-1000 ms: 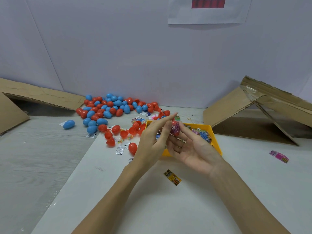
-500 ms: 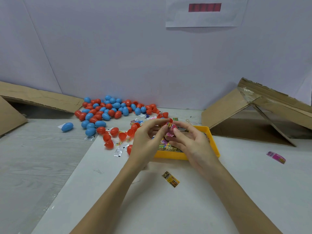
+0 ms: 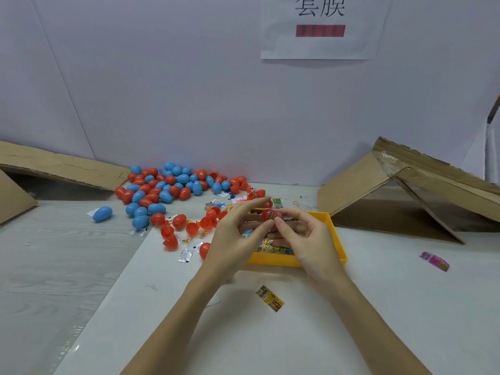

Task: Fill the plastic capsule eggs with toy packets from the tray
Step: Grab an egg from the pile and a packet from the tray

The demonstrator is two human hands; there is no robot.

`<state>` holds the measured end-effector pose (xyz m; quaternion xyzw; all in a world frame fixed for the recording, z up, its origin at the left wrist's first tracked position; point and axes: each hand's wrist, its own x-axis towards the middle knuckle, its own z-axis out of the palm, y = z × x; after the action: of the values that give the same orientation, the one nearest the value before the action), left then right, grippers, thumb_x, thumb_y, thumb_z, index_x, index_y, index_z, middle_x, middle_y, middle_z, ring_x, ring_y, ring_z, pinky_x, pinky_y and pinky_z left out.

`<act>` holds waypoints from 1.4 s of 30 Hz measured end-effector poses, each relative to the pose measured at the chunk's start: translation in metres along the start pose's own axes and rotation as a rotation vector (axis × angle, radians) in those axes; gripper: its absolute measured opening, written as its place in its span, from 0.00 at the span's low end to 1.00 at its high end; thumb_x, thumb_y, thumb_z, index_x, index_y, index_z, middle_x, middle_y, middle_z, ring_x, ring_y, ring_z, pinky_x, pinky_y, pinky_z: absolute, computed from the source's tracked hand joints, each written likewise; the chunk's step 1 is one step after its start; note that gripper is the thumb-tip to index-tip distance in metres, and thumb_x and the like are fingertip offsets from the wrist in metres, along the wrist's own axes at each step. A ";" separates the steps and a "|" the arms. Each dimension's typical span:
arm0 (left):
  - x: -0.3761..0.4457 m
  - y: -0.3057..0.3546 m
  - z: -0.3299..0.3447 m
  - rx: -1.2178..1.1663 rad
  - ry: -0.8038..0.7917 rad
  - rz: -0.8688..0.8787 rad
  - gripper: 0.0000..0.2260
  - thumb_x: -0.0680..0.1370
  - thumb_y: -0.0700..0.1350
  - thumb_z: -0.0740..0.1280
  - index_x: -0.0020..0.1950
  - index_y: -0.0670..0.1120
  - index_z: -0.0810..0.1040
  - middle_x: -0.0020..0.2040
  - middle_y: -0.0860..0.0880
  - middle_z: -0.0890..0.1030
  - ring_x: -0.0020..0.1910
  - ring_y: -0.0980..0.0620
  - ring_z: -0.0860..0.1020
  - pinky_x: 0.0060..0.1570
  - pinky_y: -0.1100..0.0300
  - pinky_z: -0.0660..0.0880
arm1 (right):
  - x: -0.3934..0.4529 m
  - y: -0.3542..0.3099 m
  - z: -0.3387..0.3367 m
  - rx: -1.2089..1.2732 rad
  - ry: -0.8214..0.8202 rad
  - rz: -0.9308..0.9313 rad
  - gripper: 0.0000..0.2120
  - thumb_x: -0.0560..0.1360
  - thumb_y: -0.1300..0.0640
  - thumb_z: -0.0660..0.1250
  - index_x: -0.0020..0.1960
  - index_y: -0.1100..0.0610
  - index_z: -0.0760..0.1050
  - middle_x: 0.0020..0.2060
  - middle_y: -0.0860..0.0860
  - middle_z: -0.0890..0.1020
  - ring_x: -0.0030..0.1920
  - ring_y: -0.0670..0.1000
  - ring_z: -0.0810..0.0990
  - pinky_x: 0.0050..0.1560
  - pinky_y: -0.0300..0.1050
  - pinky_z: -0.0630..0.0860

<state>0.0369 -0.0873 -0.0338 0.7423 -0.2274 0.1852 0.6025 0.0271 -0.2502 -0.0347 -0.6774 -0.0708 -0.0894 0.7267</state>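
Since the earlier frames we have brought both hands closer together over the yellow plastic tray (image 3: 339, 246), and the pink toy packet (image 3: 276, 214) now sits pressed into the red plastic capsule half (image 3: 266, 214). Our left hand (image 3: 234, 236) keeps its grip clamped on that red half, thumb and fingers curled round it. Our right hand (image 3: 304, 238) pinches the packet at the egg's mouth, its fingertips (image 3: 280, 226) together on the wrapper. Both are held just above the far part of the tray, which holds more coloured packets under our hands.

Left of the tray we see open red halves (image 3: 193, 228) and small white sachets (image 3: 185, 255) scattered on the bench (image 3: 378, 307). Farther left and farther back lies a heap of closed red and blue eggs (image 3: 167, 188) against the wall, with one lone blue egg (image 3: 102, 214) apart at the left. A yellow packet (image 3: 270, 298) lies near us between our forearms, and a pink packet (image 3: 434, 261) lies well apart at the right.

Folded brown cardboard (image 3: 400, 196) leans at the far right just beside the tray, and another cardboard sheet (image 3: 59, 169) lies at the far left. The bench is white on our side and pale wood-grain at the left. A pale wall rises behind, bearing a white paper sign (image 3: 319, 28) with a red bar.
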 end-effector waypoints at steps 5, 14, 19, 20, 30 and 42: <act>0.000 -0.001 -0.002 0.115 0.022 0.068 0.15 0.76 0.40 0.76 0.62 0.47 0.83 0.58 0.50 0.81 0.52 0.51 0.84 0.53 0.57 0.82 | 0.000 0.003 -0.002 -0.056 0.000 -0.021 0.10 0.80 0.58 0.71 0.60 0.56 0.83 0.46 0.50 0.89 0.48 0.52 0.88 0.45 0.45 0.86; -0.004 -0.002 0.005 0.399 0.034 0.273 0.17 0.72 0.32 0.77 0.58 0.43 0.83 0.57 0.49 0.79 0.54 0.56 0.79 0.54 0.65 0.79 | -0.004 0.003 0.007 -0.313 0.107 -0.092 0.12 0.73 0.49 0.78 0.56 0.49 0.84 0.45 0.42 0.87 0.47 0.40 0.85 0.47 0.36 0.83; -0.007 -0.002 0.011 0.487 0.101 0.335 0.17 0.71 0.33 0.79 0.59 0.41 0.84 0.56 0.47 0.80 0.54 0.57 0.78 0.55 0.70 0.77 | -0.005 0.004 0.010 -0.320 0.185 -0.099 0.11 0.73 0.49 0.78 0.54 0.45 0.82 0.45 0.40 0.86 0.47 0.38 0.84 0.45 0.34 0.82; -0.008 -0.002 0.011 0.493 0.112 0.343 0.17 0.71 0.34 0.79 0.59 0.41 0.83 0.56 0.47 0.81 0.53 0.59 0.77 0.55 0.72 0.76 | -0.006 0.004 0.010 -0.319 0.194 -0.099 0.11 0.73 0.49 0.78 0.54 0.44 0.82 0.45 0.40 0.86 0.46 0.38 0.84 0.45 0.33 0.82; -0.005 -0.004 0.009 0.472 0.075 0.281 0.18 0.73 0.34 0.77 0.61 0.44 0.82 0.57 0.51 0.81 0.55 0.61 0.77 0.56 0.73 0.74 | -0.006 -0.003 0.009 -0.293 0.049 -0.044 0.16 0.76 0.46 0.74 0.60 0.51 0.84 0.48 0.44 0.87 0.51 0.45 0.86 0.54 0.47 0.85; -0.008 -0.008 0.007 0.522 0.000 0.289 0.21 0.75 0.45 0.76 0.67 0.47 0.79 0.63 0.51 0.78 0.62 0.56 0.75 0.59 0.68 0.75 | -0.007 -0.002 0.009 -0.414 0.080 -0.006 0.08 0.78 0.50 0.73 0.56 0.49 0.85 0.45 0.43 0.87 0.49 0.41 0.85 0.48 0.40 0.84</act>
<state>0.0348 -0.0921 -0.0465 0.8321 -0.2755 0.3214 0.3585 0.0197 -0.2408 -0.0339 -0.8080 -0.0241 -0.1308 0.5740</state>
